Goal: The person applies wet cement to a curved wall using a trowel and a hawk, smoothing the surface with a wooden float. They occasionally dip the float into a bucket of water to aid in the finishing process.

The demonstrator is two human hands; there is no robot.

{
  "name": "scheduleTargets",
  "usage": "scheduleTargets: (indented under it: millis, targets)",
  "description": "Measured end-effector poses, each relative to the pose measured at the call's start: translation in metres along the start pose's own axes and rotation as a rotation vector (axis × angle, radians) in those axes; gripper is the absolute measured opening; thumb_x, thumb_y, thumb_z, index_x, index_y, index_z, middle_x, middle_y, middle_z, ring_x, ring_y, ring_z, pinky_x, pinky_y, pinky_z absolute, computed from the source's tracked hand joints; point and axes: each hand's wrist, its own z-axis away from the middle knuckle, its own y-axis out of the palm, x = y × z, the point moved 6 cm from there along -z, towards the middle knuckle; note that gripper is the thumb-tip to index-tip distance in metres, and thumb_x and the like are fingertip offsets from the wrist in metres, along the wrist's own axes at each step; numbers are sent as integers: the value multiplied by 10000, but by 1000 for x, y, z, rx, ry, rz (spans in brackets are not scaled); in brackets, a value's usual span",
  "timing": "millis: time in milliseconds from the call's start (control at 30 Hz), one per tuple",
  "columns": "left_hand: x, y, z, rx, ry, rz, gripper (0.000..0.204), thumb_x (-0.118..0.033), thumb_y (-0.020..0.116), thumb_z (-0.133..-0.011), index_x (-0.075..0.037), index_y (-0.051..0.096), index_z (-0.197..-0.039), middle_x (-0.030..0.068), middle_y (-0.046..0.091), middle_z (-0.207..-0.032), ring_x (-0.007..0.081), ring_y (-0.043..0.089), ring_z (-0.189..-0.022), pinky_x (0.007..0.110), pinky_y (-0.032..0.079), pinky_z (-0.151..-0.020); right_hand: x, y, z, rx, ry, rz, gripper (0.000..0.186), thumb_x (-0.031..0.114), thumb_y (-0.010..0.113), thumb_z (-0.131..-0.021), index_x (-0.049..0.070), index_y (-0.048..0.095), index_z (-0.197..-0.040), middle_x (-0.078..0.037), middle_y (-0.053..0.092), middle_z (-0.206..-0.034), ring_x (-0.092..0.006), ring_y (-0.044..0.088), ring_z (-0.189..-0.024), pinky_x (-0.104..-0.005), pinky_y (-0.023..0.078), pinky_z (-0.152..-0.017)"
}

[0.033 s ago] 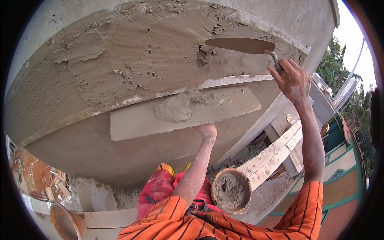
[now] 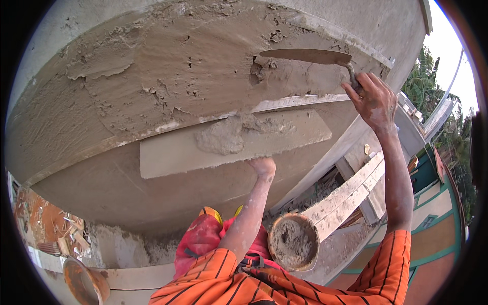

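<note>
- My right hand is clenched round the trowel handle, blade flat on the wet plaster up to its left.
- My left hand grips the mortar board from below (mortar heap just above it).
- Judgement: keep the blade shallow with even pressure, board close beneath to catch droppings.

Outdoor building site: rough wall half-coated in wet plaster, mortar-filled pan resting on timber scaffold planks, rubble below, trees beyond
</note>
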Motion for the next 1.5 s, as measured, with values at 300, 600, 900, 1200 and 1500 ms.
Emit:
scheduleTargets:
  millis: [300,600,900,1200,1500]
  targets:
    - [-15,-3,-7,62,125,-415,518,-194,604,-892,-33,462,-1364,206,453,-1403,440,360,-1318,570,249,-1079,13,-39,-50,-111,-332,189,223,345,744,-777,171,624,-847,35,569,-737,-158,608,-719,-319,493,-661]
    - [-10,-4,-3,44,43,-275,511,-162,625,-859,-27,481,-1331,204,484,-1360,423,412,-1272,547,296,-1049,21,-62,-55,-240,-365,277,195,326,739,-789,187,637,-880,51,565,-759,-135,600,-734,-300,488,-663]
    - [-18,-2,-3,4,179,-487,495,-131,657,-820,-21,515,-1282,181,529,-1311,390,482,-1215,498,361,-1015,18,-64,-62,-51,-569,325,183,303,719,-781,179,611,-862,37,535,-764,-141,571,-746,-311,471,-679]
    - [-20,0,-4,36,253,-554,469,-152,619,-893,-28,499,-1329,185,505,-1358,425,427,-1270,574,291,-1046,24,-17,-28,69,-585,242,123,256,688,-798,191,608,-863,34,543,-773,-130,583,-798,-292,465,-715]
    - [-14,-3,-9,-83,95,-38,452,-200,583,-903,-26,476,-1306,112,516,-1327,296,504,-1178,453,366,-1036,-28,-14,0,284,-657,530,123,208,652,-804,193,615,-921,27,533,-795,-128,557,-820,-274,455,-773]
